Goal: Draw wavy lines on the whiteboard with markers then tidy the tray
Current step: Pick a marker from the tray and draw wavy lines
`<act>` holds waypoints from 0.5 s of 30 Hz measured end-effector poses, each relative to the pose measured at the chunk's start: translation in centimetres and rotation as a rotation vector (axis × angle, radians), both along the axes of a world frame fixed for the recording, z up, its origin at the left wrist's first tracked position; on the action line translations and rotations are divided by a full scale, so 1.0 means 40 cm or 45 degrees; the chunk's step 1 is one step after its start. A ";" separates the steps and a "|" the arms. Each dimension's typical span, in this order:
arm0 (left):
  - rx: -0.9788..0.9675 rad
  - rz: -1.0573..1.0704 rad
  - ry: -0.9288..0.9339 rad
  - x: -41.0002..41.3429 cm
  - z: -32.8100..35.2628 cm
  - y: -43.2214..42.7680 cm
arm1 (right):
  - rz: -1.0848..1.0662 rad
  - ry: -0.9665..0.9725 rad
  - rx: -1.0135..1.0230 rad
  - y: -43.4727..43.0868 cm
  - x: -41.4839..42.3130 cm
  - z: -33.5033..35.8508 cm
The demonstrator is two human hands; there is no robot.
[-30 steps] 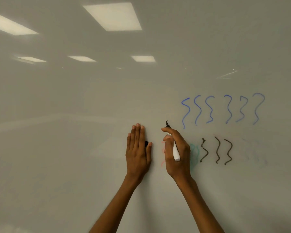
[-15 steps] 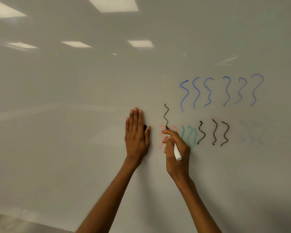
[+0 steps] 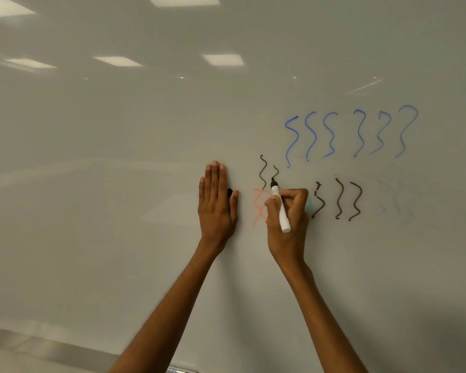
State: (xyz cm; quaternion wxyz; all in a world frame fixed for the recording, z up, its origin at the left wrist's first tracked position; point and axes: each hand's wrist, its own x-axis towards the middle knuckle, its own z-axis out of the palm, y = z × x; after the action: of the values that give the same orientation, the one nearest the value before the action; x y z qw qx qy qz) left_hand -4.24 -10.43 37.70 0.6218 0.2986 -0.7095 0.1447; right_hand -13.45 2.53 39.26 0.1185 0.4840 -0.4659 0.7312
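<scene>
Right hand [image 3: 296,214] grips the marker [image 3: 282,214], tip on the whiteboard [image 3: 119,184] mid-wave — left hand [image 3: 217,205] lies flat, fingers straight, likely bracing and keeping the dark cap [image 3: 229,193] handy.

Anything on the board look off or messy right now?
Yes. Right of the three dark wavy lines, faint smudged strokes look half erased. The leftmost of those dark lines is broken and jagged near its top. Nothing else stands out.
</scene>
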 end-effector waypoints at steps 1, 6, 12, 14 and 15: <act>0.002 -0.003 0.000 0.000 -0.001 0.000 | -0.012 0.001 0.011 0.002 -0.001 -0.011; 0.000 0.008 0.002 -0.001 -0.001 -0.001 | -0.007 -0.001 0.015 0.015 -0.007 -0.057; -0.016 0.013 -0.005 0.000 -0.002 0.000 | -0.001 -0.017 -0.051 0.053 -0.023 -0.041; -0.016 0.018 -0.001 -0.001 -0.001 -0.001 | -0.003 -0.004 -0.106 0.059 -0.034 -0.013; -0.015 0.019 0.000 -0.001 0.001 -0.001 | -0.005 0.006 -0.099 0.056 -0.039 -0.001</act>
State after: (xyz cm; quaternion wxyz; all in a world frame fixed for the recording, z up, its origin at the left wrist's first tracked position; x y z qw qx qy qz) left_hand -4.27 -10.49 37.75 0.6223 0.3004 -0.7064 0.1535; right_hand -15.01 4.75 39.22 0.1398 0.4799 -0.4378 0.7473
